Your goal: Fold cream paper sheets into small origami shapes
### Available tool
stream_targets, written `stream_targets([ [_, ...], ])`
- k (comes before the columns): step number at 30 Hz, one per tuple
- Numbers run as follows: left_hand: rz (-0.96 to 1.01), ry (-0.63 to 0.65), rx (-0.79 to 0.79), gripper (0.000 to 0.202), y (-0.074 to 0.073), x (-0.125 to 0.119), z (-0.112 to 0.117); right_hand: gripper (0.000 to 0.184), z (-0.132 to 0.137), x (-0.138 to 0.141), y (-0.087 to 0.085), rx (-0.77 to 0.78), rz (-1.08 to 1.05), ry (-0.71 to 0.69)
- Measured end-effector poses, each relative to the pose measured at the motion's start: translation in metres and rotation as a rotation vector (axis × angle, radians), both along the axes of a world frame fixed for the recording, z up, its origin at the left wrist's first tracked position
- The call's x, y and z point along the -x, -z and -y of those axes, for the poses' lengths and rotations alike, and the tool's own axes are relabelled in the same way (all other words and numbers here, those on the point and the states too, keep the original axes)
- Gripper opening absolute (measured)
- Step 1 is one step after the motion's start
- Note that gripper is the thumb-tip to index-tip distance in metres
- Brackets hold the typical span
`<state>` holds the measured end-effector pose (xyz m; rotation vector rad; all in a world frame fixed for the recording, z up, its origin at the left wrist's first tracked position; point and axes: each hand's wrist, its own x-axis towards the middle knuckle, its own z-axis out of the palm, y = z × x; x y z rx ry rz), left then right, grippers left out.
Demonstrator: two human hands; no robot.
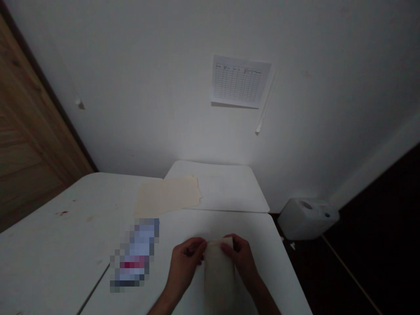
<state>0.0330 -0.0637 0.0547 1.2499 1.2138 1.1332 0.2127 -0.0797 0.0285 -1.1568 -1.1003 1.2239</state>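
A pale beige, narrow flat piece (218, 275), perhaps folded paper or cloth, lies lengthwise toward me over the white table. My left hand (186, 260) pinches its top left corner between thumb and fingers. On the top right corner, my right hand (239, 258) grips with the thumb on the front and the fingers behind. The lower end of the piece runs out of the picture at the bottom. Farther off to the left, a few flat beige sheets (167, 196) lie overlapped on the table.
White tables (216, 186) stand against a wall. A blurred-out bluish object (139, 245) lies left of my hands. On the wall hangs a printed chart (241, 82). To the right, a white plastic jerrycan (306, 218) stands on the dark floor. A wooden door (29, 122) is at left.
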Motion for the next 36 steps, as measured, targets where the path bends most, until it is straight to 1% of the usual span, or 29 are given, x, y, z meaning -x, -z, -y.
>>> stream_targets([
  [6,-0.006,0.042,0.003,0.029,-0.003,0.001,0.002,0.031,-0.006,-0.001,0.008,0.018,0.116,0.099],
  [12,-0.037,0.037,0.019,0.031,0.001,0.006,0.001,0.035,-0.007,-0.009,0.017,0.129,-0.051,0.088],
  [15,-0.044,0.040,0.021,0.031,0.004,0.008,0.001,0.036,-0.005,-0.010,0.016,0.144,-0.083,0.094],
  [18,-0.033,0.045,0.016,0.032,0.005,0.008,0.000,0.036,-0.004,-0.011,0.013,0.145,-0.111,0.067],
  [21,-0.016,0.037,0.034,0.032,0.005,0.009,-0.001,0.036,-0.005,-0.012,0.011,0.143,-0.118,0.035],
  [24,-0.021,0.022,0.034,0.032,0.004,0.011,-0.001,0.037,-0.004,-0.013,0.009,0.134,-0.108,0.038],
  [27,-0.041,0.024,0.012,0.031,0.002,0.013,-0.001,0.036,-0.002,-0.013,0.006,0.072,-0.067,0.026],
  [30,-0.057,0.014,0.011,0.031,0.000,0.015,-0.001,0.032,0.001,-0.014,0.001,-0.034,0.020,0.024],
  [33,-0.067,0.008,0.023,0.032,0.000,0.016,-0.002,0.025,0.003,-0.015,-0.006,-0.127,0.223,0.037],
  [36,-0.059,0.007,0.033,0.033,0.002,0.016,-0.003,0.021,0.003,-0.019,-0.011,-0.153,0.381,0.026],
])
